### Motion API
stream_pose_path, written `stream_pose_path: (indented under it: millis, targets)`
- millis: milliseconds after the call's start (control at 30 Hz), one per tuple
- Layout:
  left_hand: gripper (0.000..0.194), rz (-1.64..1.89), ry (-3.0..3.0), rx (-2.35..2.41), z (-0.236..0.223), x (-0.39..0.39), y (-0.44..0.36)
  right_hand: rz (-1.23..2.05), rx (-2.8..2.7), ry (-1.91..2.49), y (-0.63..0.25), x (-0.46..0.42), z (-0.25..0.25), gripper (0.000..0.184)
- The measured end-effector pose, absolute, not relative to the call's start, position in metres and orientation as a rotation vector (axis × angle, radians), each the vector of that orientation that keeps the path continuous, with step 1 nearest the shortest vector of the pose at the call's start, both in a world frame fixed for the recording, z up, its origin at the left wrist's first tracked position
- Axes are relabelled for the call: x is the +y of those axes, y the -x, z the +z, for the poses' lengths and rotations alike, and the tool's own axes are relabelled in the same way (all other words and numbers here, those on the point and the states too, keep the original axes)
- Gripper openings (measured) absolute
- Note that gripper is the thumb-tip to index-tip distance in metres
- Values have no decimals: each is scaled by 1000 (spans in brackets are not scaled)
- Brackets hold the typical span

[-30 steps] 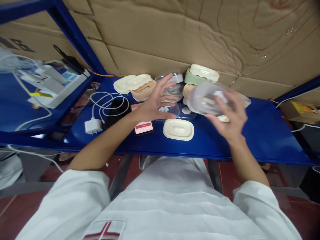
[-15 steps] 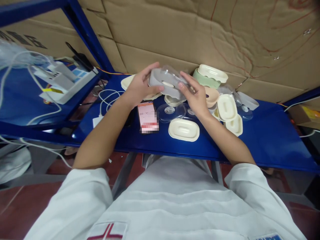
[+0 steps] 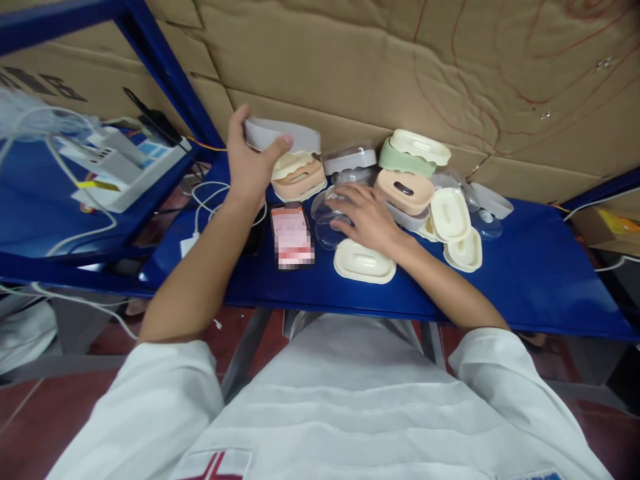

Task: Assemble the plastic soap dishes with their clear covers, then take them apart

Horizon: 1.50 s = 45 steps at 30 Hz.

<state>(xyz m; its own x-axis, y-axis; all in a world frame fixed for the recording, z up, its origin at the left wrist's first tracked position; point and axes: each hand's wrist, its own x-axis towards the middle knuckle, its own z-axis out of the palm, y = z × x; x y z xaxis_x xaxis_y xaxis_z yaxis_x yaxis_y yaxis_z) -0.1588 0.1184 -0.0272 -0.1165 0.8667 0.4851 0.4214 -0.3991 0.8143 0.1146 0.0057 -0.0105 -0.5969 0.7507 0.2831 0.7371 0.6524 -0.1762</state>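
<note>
My left hand is raised at the back left and grips a grey plastic soap-box shell between thumb and fingers. Below that shell, a peach soap box with a cream piece on top sits on the table. My right hand reaches low over the middle, its thumb and fingers around a clear plastic lid; the fingers partly hide it. Another clear lid lies just under it. Nearer me is a cream tray. A grey box with a clear cover stands behind my right hand.
To the right are stacked peach and green boxes, cream trays and a grey shell. A phone lies left of the lids, beside a white cable. Cardboard rises behind the blue table.
My hands have parted from the grey piece they held together. The left moved left with a grey shell; the right came down to the clear lids. A clear-covered grey box now shows behind.
</note>
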Motion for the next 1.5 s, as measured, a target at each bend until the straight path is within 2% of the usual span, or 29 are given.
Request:
stream_pose_path:
  millis: [100, 167, 267, 433, 600, 900, 1133, 1300, 1500]
  targets:
    - [107, 1714, -1694, 1262, -28, 117, 152, 47, -2566, 1221, -111, 3, -10, 40]
    - [110, 1735, -1704, 1157, -31, 118, 149, 31, -2561, 1220, -111, 2, -6, 39]
    - [106, 1726, -1745, 1080, -35, 118, 146, -2, -2484, 1213, -114, 3, 4, 43]
    - [88, 1689, -1839, 1037, -34, 110, 140, -27, -2409, 1179, -119, 5, 20, 48]
    - [106, 1569, -1909, 1100, -25, 99, 135, 20, -2676, 1147, -119, 0, 15, 52]
    - [103, 1529, -1878, 1095, -18, 89, 131, 64, -2788, 1281, -116, -8, 19, 50]
    - [99, 1532, -1874, 1095, -14, 83, 129, -94, -2782, 1277, -112, -16, 17, 50]
    - [97, 1526, -1897, 1086, -16, 85, 130, -141, -2739, 1137, -106, -14, 6, 57]
    - [96, 1523, -1948, 1008, -27, 97, 137, -43, -2741, 998, -100, -5, -12, 43]
